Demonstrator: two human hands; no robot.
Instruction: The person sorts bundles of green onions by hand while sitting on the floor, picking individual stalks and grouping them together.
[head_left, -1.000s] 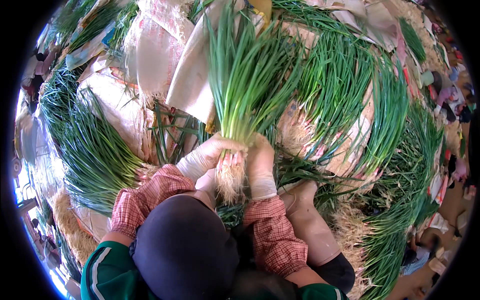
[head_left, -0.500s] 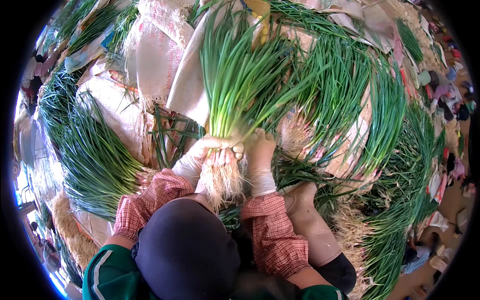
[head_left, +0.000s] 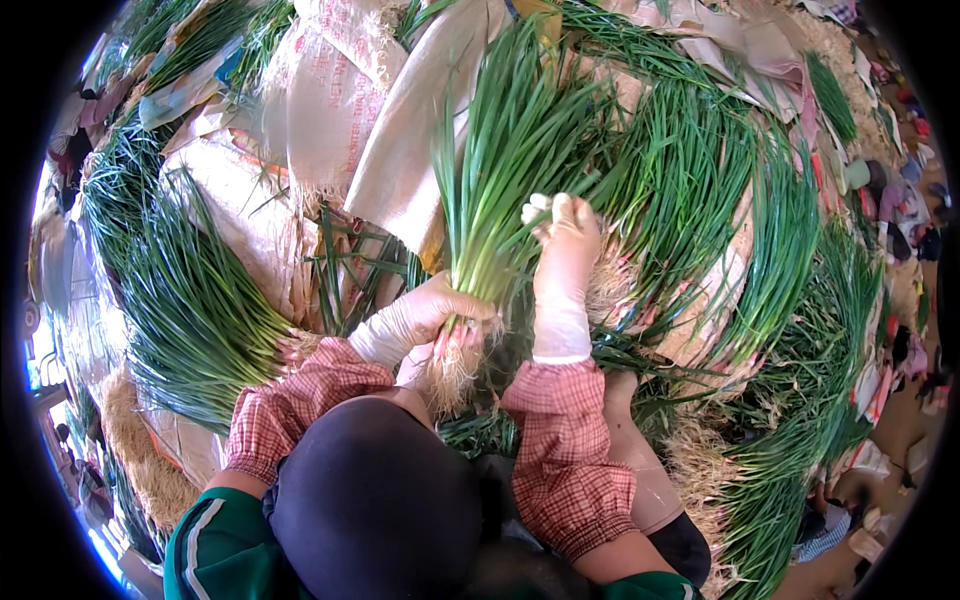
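Left hand (head_left: 425, 315) grips the scallion bunch (head_left: 500, 170) near its roots, frame centre. Right hand (head_left: 565, 240) is open, fingers spread against the leaves.

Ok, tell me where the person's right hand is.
In the head view, the right hand is just right of centre, raised against the leaves of the green onion bunch that the left hand grips near its roots.

I see a bunch of green onions (head_left: 500, 190) standing nearly upright: long, thin green leaves fanning out at the top, narrowing to pale stalks, with a tuft of pale, stringy roots (head_left: 452, 372) hanging below, above other heaped greens.
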